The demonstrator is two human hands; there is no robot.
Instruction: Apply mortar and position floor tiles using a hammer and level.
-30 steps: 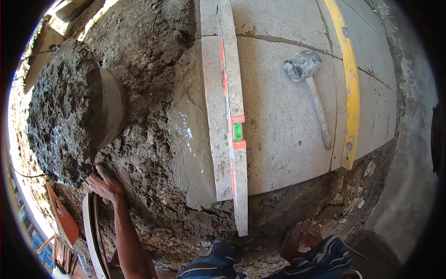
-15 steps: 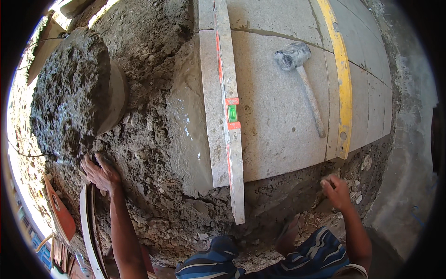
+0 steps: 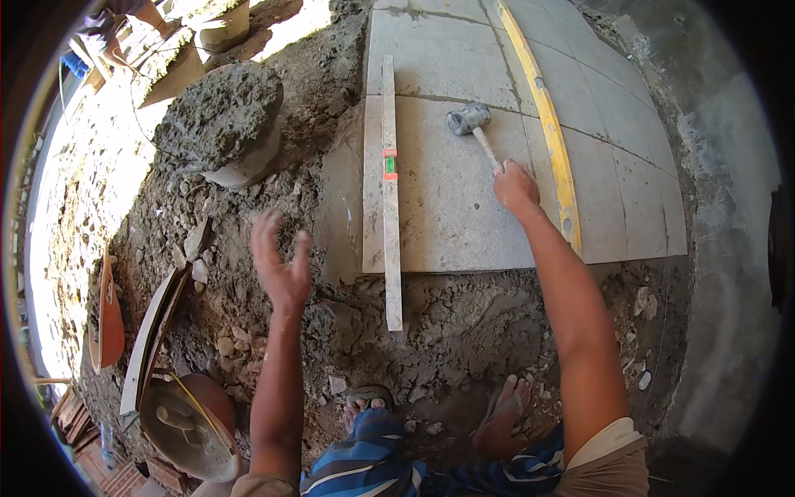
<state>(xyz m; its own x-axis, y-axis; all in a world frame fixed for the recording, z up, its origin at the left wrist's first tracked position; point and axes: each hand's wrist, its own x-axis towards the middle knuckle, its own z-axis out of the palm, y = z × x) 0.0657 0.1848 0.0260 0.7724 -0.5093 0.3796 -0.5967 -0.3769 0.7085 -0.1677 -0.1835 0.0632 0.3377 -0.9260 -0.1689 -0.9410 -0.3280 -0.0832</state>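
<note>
My right hand [image 3: 517, 187] is closed around the wooden handle of a rubber mallet [image 3: 469, 119]. The mallet's grey, mortar-smeared head lies over a large pale floor tile [image 3: 464, 224]. My left hand [image 3: 283, 261] is raised above the rough mortar bed, fingers stretched and thumb apart, with nothing in it. Between my hands, a whitish spirit level [image 3: 392, 224] with a green vial rests lengthwise on the tile's left part, its near end jutting past the tile edge. Right of the mallet lies a yellow level [image 3: 548, 124].
A container heaped with wet mortar [image 3: 224, 116] stands at the far left. Near my left forearm are a curved pale strip [image 3: 149, 348], an orange tool [image 3: 109, 319] and a mortar-coated bucket [image 3: 186, 427]. Stones lie about my feet. Another person's legs [image 3: 112, 45] show at the far left.
My right hand has reached forward and taken hold of the mallet's handle. My left hand has come away from beside the mortar container and moved rightward. The view has shifted.
</note>
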